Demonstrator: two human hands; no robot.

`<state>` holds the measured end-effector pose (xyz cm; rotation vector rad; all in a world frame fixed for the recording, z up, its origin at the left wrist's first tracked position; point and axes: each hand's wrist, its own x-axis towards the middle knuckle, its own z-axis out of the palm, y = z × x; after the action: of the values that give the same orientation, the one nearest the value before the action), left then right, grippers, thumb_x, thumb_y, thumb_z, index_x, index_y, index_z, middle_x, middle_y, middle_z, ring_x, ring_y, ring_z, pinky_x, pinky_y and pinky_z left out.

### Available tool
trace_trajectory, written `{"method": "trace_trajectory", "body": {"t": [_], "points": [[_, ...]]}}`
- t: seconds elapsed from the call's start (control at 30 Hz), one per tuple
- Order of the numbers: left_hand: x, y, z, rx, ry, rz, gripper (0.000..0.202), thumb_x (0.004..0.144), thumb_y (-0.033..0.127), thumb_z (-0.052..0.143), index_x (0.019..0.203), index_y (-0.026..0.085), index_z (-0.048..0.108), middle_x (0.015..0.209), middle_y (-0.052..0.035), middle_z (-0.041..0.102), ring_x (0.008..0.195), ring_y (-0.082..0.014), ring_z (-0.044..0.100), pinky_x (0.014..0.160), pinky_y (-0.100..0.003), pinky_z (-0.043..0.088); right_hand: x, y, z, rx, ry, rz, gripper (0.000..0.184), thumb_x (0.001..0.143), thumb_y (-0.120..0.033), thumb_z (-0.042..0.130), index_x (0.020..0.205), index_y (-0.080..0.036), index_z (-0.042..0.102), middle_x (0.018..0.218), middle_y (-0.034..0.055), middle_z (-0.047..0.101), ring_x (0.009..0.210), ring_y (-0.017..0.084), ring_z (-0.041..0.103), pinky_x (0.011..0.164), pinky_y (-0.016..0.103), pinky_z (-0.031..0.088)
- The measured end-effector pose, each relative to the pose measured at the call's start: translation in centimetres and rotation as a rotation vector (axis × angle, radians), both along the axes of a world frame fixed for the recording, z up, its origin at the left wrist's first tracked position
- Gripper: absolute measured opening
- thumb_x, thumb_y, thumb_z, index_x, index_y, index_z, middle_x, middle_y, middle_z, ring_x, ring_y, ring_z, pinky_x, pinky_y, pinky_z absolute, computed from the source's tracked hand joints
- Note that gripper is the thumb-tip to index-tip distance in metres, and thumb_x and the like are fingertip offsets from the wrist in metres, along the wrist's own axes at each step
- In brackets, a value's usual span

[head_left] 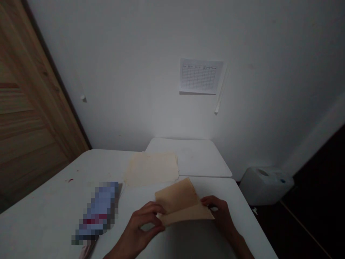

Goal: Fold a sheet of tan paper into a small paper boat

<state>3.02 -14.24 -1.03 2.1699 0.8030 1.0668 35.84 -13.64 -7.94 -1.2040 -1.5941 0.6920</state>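
A tan sheet of paper (178,198) is bent along a crease, its lower edge raised toward me. My left hand (147,219) pinches its left edge between thumb and fingers. On the opposite side, my right hand (217,210) grips the right edge, with the fingertips partly hidden by the paper. Behind it, paler cream sheets (152,167) lie flat in a loose stack on the white table (129,230). To the left of my left hand rests a blurred-out blue and red object (98,212) whose kind I cannot make out.
A white board or small tabletop (199,156) sits at the back against the wall. A printed table sheet (201,76) hangs on the wall. At left stands a wooden door (29,118). A white plastic jerrycan (265,185) is on the dark floor at right.
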Motion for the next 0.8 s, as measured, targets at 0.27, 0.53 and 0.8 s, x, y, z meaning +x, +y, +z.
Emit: {"method": "trace_trajectory", "body": {"t": [0.27,0.53,0.8], "points": [[-0.3,-1.0,-3.2,-0.298,0.026,0.019,0.020,0.093,0.040,0.054,0.105,0.029,0.066,0.112,-0.0038,0.068,0.108,-0.0225,0.062,0.095,-0.042,0.051,0.5,-2.6,-1.1,0.020,-0.083,0.038,0.010,0.078,-0.020,0.061,0.080,-0.024,0.069,0.096,0.0073,0.073,0.088,0.025,0.069,0.077,0.035,0.055],[0.9,1.1,-6.2,-0.044,0.185,0.049,0.019,0.095,0.031,0.050,0.109,0.026,0.062,0.126,-0.0067,0.060,0.121,-0.0229,0.053,0.103,-0.042,0.045,1.1,-3.0,-1.7,0.062,-0.189,0.117,0.017,0.085,-0.020,0.055,0.082,-0.026,0.072,0.096,0.0061,0.072,0.087,0.021,0.068,0.075,0.032,0.054],[-1.9,0.5,-5.9,-0.135,0.253,-0.100,0.042,0.099,0.033,0.038,0.141,0.033,0.038,0.146,-0.0050,0.043,0.135,-0.0253,0.039,0.111,-0.048,0.034,1.0,-3.2,-1.0,0.004,-0.201,0.070,0.018,0.077,-0.022,0.061,0.094,-0.025,0.069,0.089,0.0058,0.068,0.081,0.022,0.065,0.070,0.031,0.051]]}}
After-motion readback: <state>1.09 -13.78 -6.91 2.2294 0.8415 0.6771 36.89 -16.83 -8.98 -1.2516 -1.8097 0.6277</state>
